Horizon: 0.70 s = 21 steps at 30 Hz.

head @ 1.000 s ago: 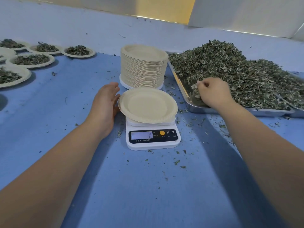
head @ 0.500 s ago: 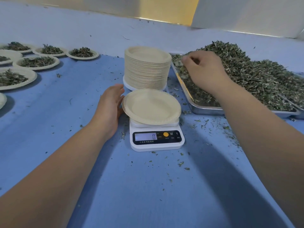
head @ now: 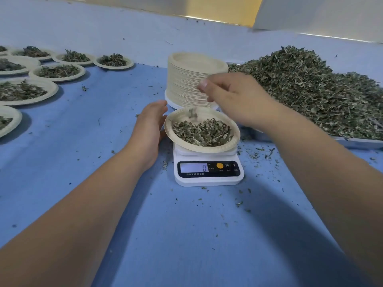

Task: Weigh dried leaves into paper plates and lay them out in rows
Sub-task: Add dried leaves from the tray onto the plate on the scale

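Note:
A paper plate [head: 233, 142] sits on the white digital scale [head: 209, 179] and holds a small heap of dried leaves [head: 202, 132]. My right hand [head: 234, 100] hovers just above the plate's far side with loosened fingers, and a few leaf bits [head: 192, 113] fall from it. My left hand [head: 150, 129] lies open on the table with its fingers against the plate's left rim. The scale's display shows 0. Behind the scale stands a tall stack of empty paper plates [head: 186, 79].
A metal tray [head: 356, 141] heaped with dried leaves [head: 310, 90] fills the right side. Several filled plates [head: 58, 72] lie in rows at the far left on the blue table cover [head: 186, 235]. Leaf crumbs are scattered around the scale.
My right hand came from the tray's leaf pile to above the plate and let leaves go. The plate, empty before, now holds leaves. The left hand stayed by the rim.

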### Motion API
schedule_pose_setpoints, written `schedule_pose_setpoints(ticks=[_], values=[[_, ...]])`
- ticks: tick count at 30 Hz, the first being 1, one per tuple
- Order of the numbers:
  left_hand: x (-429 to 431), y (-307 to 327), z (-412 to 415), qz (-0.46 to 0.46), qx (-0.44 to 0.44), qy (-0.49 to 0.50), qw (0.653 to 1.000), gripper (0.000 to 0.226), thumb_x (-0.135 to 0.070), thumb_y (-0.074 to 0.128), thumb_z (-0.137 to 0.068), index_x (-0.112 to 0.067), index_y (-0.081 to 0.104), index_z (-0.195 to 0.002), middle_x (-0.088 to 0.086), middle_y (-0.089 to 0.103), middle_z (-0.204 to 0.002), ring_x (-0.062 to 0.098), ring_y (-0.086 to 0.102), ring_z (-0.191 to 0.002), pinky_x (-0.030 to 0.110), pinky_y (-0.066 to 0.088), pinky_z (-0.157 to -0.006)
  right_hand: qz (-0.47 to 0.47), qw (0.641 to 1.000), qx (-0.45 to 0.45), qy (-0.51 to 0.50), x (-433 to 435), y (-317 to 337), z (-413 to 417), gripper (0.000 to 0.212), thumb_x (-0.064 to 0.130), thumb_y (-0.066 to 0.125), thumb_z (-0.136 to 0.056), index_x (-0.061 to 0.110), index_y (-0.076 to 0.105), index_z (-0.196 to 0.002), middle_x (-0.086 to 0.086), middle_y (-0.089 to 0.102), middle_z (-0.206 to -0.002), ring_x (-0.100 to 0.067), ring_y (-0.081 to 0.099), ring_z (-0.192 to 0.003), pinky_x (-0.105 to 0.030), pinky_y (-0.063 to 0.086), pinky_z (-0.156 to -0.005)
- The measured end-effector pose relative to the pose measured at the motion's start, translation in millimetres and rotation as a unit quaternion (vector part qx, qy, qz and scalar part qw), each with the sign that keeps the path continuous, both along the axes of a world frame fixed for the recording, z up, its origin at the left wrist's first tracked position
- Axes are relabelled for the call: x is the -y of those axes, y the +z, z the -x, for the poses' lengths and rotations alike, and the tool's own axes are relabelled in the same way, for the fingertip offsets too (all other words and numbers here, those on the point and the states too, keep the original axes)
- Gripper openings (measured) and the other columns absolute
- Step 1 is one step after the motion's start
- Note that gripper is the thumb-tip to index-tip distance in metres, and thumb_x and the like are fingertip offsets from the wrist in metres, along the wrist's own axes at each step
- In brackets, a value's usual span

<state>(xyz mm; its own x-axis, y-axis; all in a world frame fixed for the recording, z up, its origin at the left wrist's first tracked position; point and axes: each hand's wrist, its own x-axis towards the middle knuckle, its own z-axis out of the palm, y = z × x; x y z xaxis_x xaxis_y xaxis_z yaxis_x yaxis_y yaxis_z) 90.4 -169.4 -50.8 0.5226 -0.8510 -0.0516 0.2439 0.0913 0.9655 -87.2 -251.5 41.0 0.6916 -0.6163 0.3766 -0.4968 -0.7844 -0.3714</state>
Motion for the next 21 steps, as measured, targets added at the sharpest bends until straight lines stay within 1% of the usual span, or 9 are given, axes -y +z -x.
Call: schedule_pose_setpoints(ticks=[2,3,6,8,11,13,15,17,21], values=[[1,0,0,-0.006,0.008,-0.001,1.0,0.044,-0.043,0.052,-0.1,-0.025,0.057,-0.14,-0.005,0.054,-0.145,0.013,0.055,-0.131,0.037,0.046,-0.108,-0.011,0.999,0.041,-0.011,8,-2,9,0.05,0.048,0.042,-0.105,0.007,0.07,-0.104,-0.015,0.072,-0.099,-0.028,0.068,-0.094,-0.047,0.054,-0.086],[1,1,0,-0.007,0.012,0.0,1.0,0.046,-0.044,0.053,-0.098,-0.026,0.057,-0.14,-0.005,0.054,-0.145,0.013,0.054,-0.132,0.037,0.046,-0.108,-0.02,0.998,0.059,-0.013,11,-6,14,0.048,0.046,0.044,-0.104,0.008,0.072,-0.102,-0.014,0.073,-0.098,-0.027,0.069,-0.093,-0.047,0.054,-0.086],[0,0,0,-0.007,0.02,0.0,1.0,0.044,-0.043,0.051,-0.1,-0.026,0.057,-0.14,-0.005,0.054,-0.145,0.014,0.054,-0.132,0.04,0.045,-0.112,-0.005,0.994,0.095,-0.058,24,-20,32,0.041,0.046,0.047,-0.103,0.017,0.076,-0.095,-0.004,0.074,-0.086,-0.021,0.068,-0.083,-0.036,0.053,-0.08],[0,-1,0,-0.007,0.021,0.001,1.0,0.043,-0.042,0.05,-0.101,-0.025,0.057,-0.14,-0.005,0.055,-0.143,0.014,0.054,-0.132,0.042,0.043,-0.114,0.006,0.987,0.103,-0.125,40,-30,48,0.044,0.047,0.045,-0.101,0.015,0.074,-0.091,-0.008,0.072,-0.082,-0.026,0.065,-0.079,-0.035,0.053,-0.072],[0,0,1,-0.012,0.026,0.0,1.0,0.043,-0.043,0.055,-0.098,-0.024,0.059,-0.136,-0.006,0.058,-0.138,0.013,0.057,-0.128,0.041,0.044,-0.114,-0.005,0.971,0.004,-0.237,62,-47,75,0.046,0.054,0.038,-0.101,0.017,0.067,-0.1,-0.007,0.069,-0.086,-0.031,0.061,-0.08,-0.034,0.044,-0.066],[0,1,2,-0.015,0.034,0.0,0.999,0.055,-0.049,0.059,-0.085,-0.025,0.06,-0.135,-0.006,0.059,-0.137,0.012,0.058,-0.127,0.037,0.046,-0.111,-0.047,0.946,-0.116,-0.298,70,-58,89,0.055,0.067,0.03,-0.098,0.029,0.06,-0.123,-0.006,0.064,-0.106,-0.031,0.056,-0.093,-0.039,0.042,-0.075],[0,-1,2,-0.012,0.045,0.003,0.999,0.052,-0.048,0.058,-0.086,-0.025,0.061,-0.133,-0.006,0.06,-0.137,0.011,0.058,-0.127,0.037,0.045,-0.112,-0.079,0.925,-0.193,-0.317,74,-63,94,0.069,0.078,0.02,-0.092,0.033,0.058,-0.128,-0.007,0.06,-0.114,-0.03,0.051,-0.096,-0.043,0.04,-0.08],[2,-3,1,-0.008,0.05,0.004,0.999,0.037,-0.041,0.054,-0.098,-0.025,0.062,-0.131,-0.005,0.06,-0.136,0.011,0.058,-0.126,0.04,0.043,-0.115,-0.086,0.923,-0.215,-0.306,77,-64,93,0.076,0.08,0.017,-0.09,0.028,0.063,-0.12,-0.01,0.062,-0.113,-0.03,0.047,-0.09,-0.044,0.038,-0.08],[4,-5,-1,-0.008,0.043,0.01,0.999,0.036,-0.038,0.052,-0.102,-0.024,0.061,-0.134,-0.006,0.061,-0.136,0.01,0.06,-0.125,0.039,0.046,-0.112,-0.053,0.923,-0.211,-0.316,77,-67,92,0.071,0.077,0.019,-0.09,0.023,0.064,-0.081,-0.002,0.061,-0.081,-0.026,0.053,-0.074,-0.041,0.039,-0.074]])
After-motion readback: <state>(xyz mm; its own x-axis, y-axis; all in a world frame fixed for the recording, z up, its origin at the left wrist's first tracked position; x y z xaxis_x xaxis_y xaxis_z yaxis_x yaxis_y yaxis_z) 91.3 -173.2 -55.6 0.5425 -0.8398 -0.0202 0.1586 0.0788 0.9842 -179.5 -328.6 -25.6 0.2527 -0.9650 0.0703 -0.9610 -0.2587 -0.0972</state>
